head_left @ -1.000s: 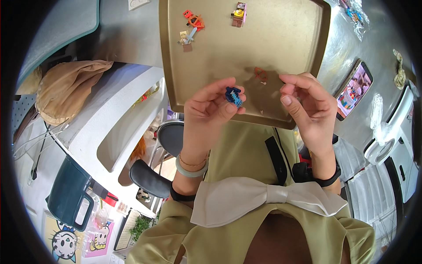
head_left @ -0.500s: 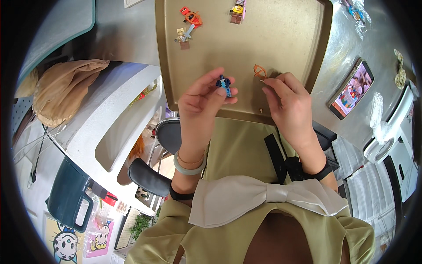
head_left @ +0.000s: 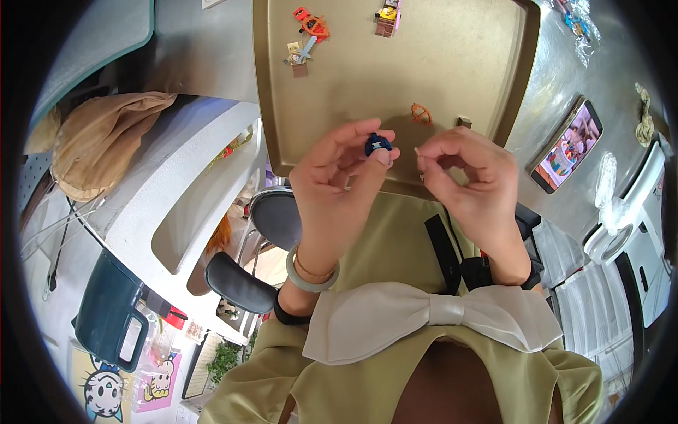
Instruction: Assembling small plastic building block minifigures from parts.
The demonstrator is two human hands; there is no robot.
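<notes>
While the head view looks straight down, the left hand (head_left: 339,180) has a dark-blue toy minifigure (head_left: 378,144) pinched between thumb and fingers, palm loosely cupped, the thumb covering the figure's lower part! Level with it and just apart comes the right hand (head_left: 473,169), thumb and forefinger nearly together at a tiny pale piece (head_left: 417,151), too small to identify, the other fingers curled in. Both hands are over the near side of a gold-coloured baking tray (head_left: 459,63), and so is the blue figure, held up off the metal. Beyond the fingertips, an orange toy bow (head_left: 421,114) lies on the tray, and a small brown piece (head_left: 463,122) sits just past the right knuckles. Up at the far left, a red minifigure (head_left: 301,15) lies near a brown-legged minifigure (head_left: 300,69) with a light-blue toy sword (head_left: 308,48); right of those, at the far side, there's a yellow-and-brown minifigure (head_left: 385,25). And out to the right of the tray, a smartphone (head_left: 567,145) rests with its screen lit, a colourful picture showing!
</notes>
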